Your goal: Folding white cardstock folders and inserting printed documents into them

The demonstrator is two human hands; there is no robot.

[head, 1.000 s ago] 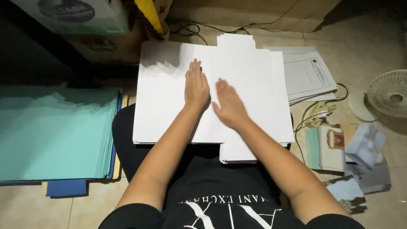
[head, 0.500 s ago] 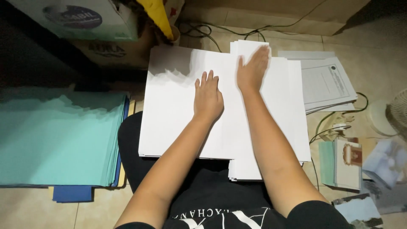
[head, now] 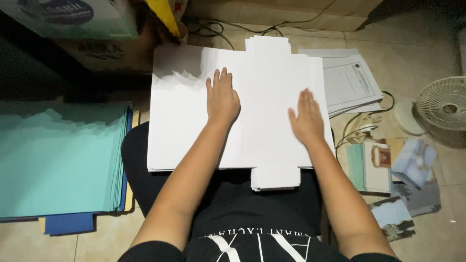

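Note:
A stack of white cut card sheets (head: 272, 82) with tabs at the top and bottom lies across my lap. My left hand (head: 222, 98) rests flat on the middle of the stack, fingers together and pointing away from me. My right hand (head: 307, 119) lies flat near the stack's right edge, fingers slightly spread. Neither hand grips anything; both press palm-down on the top sheet.
A pile of teal sheets (head: 53, 160) over blue ones lies on the floor to the left. Printed papers (head: 352, 82), cables, small booklets (head: 376, 167) and a white fan (head: 444, 109) sit to the right. Cardboard boxes (head: 92, 29) stand behind.
My right hand has slid from the top middle of the stack down to its right edge. My left hand stays on the middle of the sheets.

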